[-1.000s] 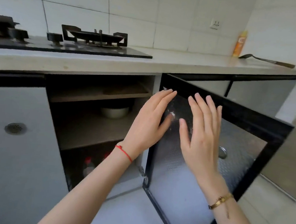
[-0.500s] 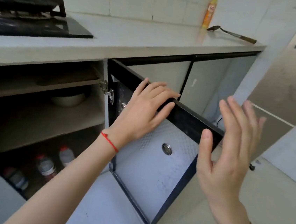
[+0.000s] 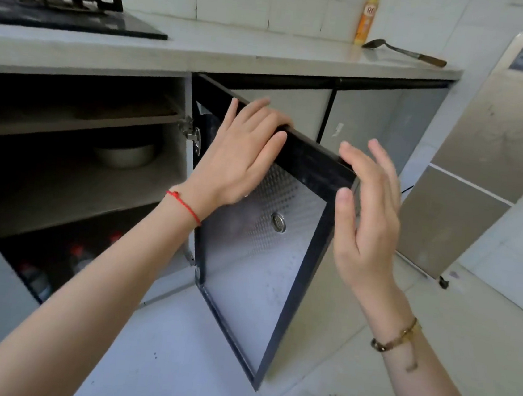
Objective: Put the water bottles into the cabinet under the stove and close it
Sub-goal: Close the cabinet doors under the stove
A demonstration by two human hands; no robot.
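Observation:
The cabinet under the stove (image 3: 63, 15) stands open, its black-framed door (image 3: 263, 262) swung out towards me. On the dark bottom shelf stand three water bottles with red caps (image 3: 78, 254), (image 3: 34, 277), (image 3: 115, 237), partly hidden by my left forearm. My left hand (image 3: 238, 160) lies over the door's top edge, fingers curled across it and thumb on the inner face. My right hand (image 3: 368, 215) is held flat with fingers apart beside the door's outer top corner, thumb close to the frame.
A metal bowl (image 3: 126, 154) sits on the cabinet's middle shelf. On the countertop (image 3: 268, 56) at the back right are an orange bottle (image 3: 367, 18) and a spatula (image 3: 404, 51). A beige appliance (image 3: 484, 156) stands on the tiled floor to the right.
My left hand slid from the door's inner face up onto its top edge. My right hand came off the inner face and swung round to the door's outer corner.

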